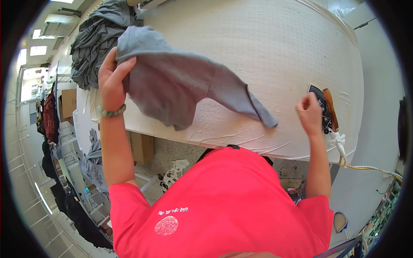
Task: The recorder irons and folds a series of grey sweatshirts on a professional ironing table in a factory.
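My left hand (112, 81), with a beaded bracelet at the wrist, grips a grey garment (172, 81) by its upper left edge, thumb on top of the cloth. The garment hangs in folds above the white padded table, and one long narrow part, like a sleeve, trails right and down onto the surface. My right hand (310, 114) is closed in a loose fist with nothing visible in it. Just right of this hand, an iron (319, 101) with a brown wooden handle (329, 107) rests near the table's right end.
A heap of darker grey garments (92, 47) lies at the table's far left. The white covered table (258, 38) has wrinkled cloth along its near edge. A wrapped cord (365, 167) runs from the iron to the right. Cardboard boxes (143, 147) and racks of clothes (49, 116) stand below and left.
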The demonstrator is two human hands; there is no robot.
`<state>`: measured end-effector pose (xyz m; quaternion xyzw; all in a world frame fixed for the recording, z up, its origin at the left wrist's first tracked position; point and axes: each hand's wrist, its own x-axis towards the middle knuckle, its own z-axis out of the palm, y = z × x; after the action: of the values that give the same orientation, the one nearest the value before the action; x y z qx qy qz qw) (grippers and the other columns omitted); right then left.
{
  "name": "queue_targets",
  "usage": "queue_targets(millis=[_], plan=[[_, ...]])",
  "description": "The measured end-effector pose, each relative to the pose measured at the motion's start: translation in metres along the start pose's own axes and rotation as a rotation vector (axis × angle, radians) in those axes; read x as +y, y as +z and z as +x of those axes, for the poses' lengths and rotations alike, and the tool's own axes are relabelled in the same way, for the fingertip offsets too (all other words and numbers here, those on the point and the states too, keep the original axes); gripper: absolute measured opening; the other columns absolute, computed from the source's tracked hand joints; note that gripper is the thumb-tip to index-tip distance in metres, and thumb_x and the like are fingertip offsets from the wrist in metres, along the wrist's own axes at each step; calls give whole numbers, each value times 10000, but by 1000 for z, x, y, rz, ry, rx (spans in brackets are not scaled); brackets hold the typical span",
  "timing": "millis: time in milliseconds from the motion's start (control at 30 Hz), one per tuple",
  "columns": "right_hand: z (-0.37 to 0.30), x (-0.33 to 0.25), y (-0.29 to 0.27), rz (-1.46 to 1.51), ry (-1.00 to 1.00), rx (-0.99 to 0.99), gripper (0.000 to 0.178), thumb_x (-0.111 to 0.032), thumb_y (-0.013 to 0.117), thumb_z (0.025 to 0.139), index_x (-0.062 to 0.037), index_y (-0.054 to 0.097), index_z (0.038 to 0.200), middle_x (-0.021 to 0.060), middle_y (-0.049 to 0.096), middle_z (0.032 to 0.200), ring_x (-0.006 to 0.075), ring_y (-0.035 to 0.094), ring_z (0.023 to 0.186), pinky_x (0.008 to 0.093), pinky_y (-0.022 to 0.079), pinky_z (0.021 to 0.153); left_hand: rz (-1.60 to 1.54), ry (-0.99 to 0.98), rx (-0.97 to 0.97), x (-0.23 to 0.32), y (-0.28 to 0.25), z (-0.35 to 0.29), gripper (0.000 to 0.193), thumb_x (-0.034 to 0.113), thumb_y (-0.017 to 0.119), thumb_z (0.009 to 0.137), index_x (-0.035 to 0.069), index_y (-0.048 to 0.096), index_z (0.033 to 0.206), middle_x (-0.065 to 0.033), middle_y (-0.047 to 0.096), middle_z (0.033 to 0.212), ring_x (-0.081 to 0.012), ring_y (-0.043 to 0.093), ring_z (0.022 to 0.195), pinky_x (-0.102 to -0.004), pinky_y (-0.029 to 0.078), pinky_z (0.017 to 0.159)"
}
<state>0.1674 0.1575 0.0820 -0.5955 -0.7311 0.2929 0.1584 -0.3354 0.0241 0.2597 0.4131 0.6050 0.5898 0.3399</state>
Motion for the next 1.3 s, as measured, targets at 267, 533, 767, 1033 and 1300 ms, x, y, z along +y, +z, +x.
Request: queue_targets(millis=[267, 533, 767, 1033, 1300], plan=[[-28, -56, 38, 240, -415, -260, 606, -117, 751, 868, -98, 565, 1444, 113, 655, 1348, 221, 636, 1213, 334, 577, 811, -111, -20, -48, 34, 54, -56, 193, 5, 631, 950, -14, 659, 1140, -33, 703, 1063, -92, 641, 976, -236, 487, 895], [-69, -132, 92, 317, -543, -752, 684, -362, 766, 859, -51, 558, 1432, 197, 680, 1317, 389, 638, 1234, 462, 497, 1076, -126, 77, -2, 39, 85, -48, 176, 31, 657, 966, -1, 666, 1139, -25, 704, 1036, -89, 638, 944, -229, 481, 857], [-48, -161, 97, 616, -543, -187, 505, -238, 746, 908, -39, 614, 1353, 203, 717, 1211, 345, 698, 1127, 406, 545, 964, -59, 381, 138, 87, 108, -57, 192, 35, 683, 961, 3, 673, 1150, -23, 711, 1049, -100, 642, 947, -241, 482, 853], [-3, -101, -54, 848, -456, 127, 195, -94, 554, 1003, -20, 695, 1115, -30, 647, 870, 40, 560, 792, 226, 459, 666, 197, 203, 188, 74, 63, -112, 343, 61, 722, 952, -14, 659, 1281, -81, 727, 1189, -156, 659, 1098, -324, 507, 982], [-30, 29, 12, -144, -311, -651, 279, -248, 714, 954, -42, 747, 1139, 194, 754, 933, 378, 738, 936, 415, 569, 845, 513, -740, -260, -204, 72, -253, 382, 351, 777, 923, -8, 681, 1012, -119, 721, 909, -150, 667, 894, -375, 527, 774]])
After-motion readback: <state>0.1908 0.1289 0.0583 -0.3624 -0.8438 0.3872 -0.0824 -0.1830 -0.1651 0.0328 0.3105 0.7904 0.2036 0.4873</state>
